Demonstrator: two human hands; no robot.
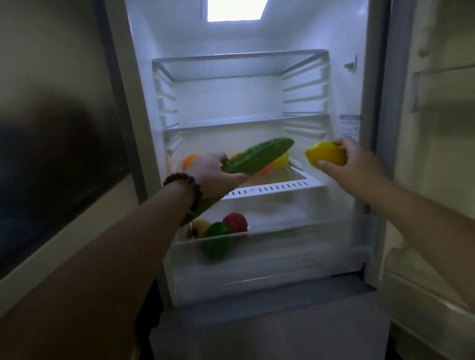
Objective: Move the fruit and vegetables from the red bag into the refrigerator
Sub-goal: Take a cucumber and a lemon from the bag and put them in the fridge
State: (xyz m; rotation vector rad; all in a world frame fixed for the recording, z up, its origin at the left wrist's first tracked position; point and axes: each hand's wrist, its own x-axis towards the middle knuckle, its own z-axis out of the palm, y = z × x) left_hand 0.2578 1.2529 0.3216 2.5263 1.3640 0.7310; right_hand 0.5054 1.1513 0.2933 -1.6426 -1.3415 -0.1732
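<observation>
- Left hand (pixel 211 172): grip clamped on a long bumpy green cucumber (pixel 257 156).
- Right hand (pixel 345 163): grip clamped on a yellow lemon (pixel 325 154).
- Both hover before the open white refrigerator's lower glass shelf (pixel 274 188).

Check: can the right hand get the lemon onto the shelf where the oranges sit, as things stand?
Probably yes. The right hand holds the lemon just outside the open refrigerator, level with that shelf. The shelf's right side looks bare; the cucumber in the left hand crosses only left and centre.
</observation>
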